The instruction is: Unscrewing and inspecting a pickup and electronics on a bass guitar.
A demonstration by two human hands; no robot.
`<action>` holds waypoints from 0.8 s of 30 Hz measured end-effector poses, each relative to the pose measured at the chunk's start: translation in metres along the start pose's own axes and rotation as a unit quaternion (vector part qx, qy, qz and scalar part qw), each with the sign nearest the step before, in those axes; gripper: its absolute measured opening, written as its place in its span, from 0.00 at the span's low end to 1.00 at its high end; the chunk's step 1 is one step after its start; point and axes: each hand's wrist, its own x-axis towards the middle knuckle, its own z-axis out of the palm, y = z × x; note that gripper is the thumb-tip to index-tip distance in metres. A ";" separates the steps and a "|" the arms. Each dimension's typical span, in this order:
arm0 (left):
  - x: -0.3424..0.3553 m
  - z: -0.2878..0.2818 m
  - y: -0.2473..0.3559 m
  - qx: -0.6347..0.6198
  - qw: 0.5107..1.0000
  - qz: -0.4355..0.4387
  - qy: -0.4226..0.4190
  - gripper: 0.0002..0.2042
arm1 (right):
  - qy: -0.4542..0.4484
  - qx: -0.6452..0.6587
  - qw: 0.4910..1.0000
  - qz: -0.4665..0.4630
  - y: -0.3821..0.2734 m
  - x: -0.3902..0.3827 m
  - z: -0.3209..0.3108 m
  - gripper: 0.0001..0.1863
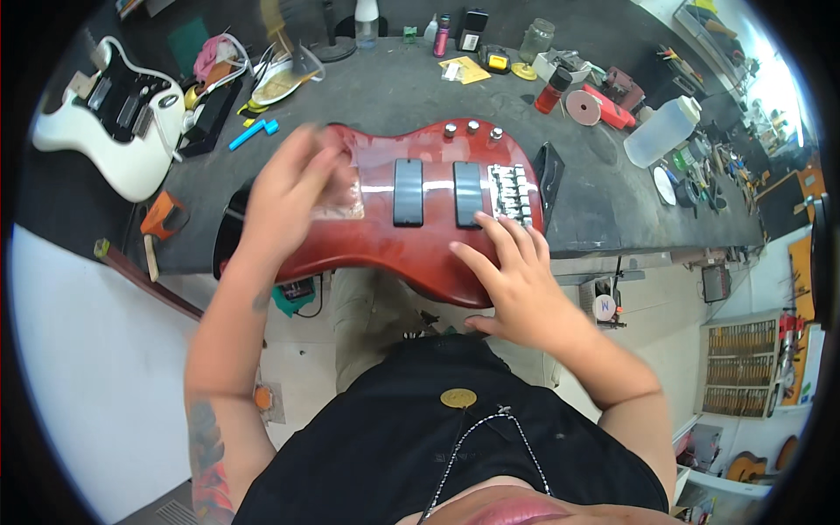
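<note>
A red electric guitar body [367,249] lies on the dark workbench, with two black pickups [409,192], a metal bridge [512,194] and three knobs [472,128] on it. My left hand [289,188] is over the body's left part, beside a pale rectangular area [346,210]; its fingers are blurred and partly hide that spot. My right hand [516,284] is open, fingers spread at the body's lower right edge near the bridge. Whatever lies under my left fingers is unclear.
A white guitar body [114,157] is at the left, with an orange-handled tool [160,216] and blue tool [245,136] nearby. Small bottles, a red jar [551,93], a translucent bottle [656,136] and clutter line the bench [595,219]. A wooden rack [739,367] stands lower right.
</note>
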 end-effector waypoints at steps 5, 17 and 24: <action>-0.092 -0.033 -0.051 0.010 0.935 0.219 0.279 0.06 | 0.178 -0.027 0.981 0.068 0.025 -0.017 0.063 0.47; -0.051 -0.024 -0.075 0.238 0.838 0.306 0.383 0.09 | 0.304 0.021 0.953 0.009 0.058 -0.001 0.062 0.38; -0.024 0.004 -0.073 0.152 0.893 0.305 0.294 0.09 | 0.314 0.016 0.949 -0.013 0.104 -0.001 0.064 0.39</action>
